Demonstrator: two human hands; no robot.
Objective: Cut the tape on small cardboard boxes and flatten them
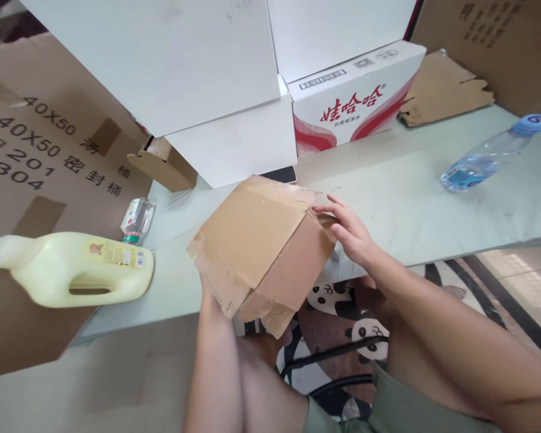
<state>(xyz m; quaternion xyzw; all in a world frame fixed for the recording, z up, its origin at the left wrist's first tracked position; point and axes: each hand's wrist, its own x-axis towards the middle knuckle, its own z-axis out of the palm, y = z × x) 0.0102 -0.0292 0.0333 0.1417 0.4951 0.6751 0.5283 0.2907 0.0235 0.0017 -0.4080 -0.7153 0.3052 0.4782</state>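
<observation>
A large brown cardboard box (9, 210) at the worktop's (401, 180) left end is printed in black: "40X50 汤桶", below it "40X50 密封桶", then "201" and "304", each beside an outlined tick box. Toward the worktop's back edge, a white rectangular carton with red waves (356, 117) reads "娃哈哈" in red brush lettering with ®, over smaller "饮用纯净水"; its top carries a barcode (322, 79) and a square code (364, 63). Print on the tall brown cardboard box (514, 66) at the back right corner is too blurred to read, as is the label on the pale yellow plastic jug (49, 264) near the left end.
</observation>
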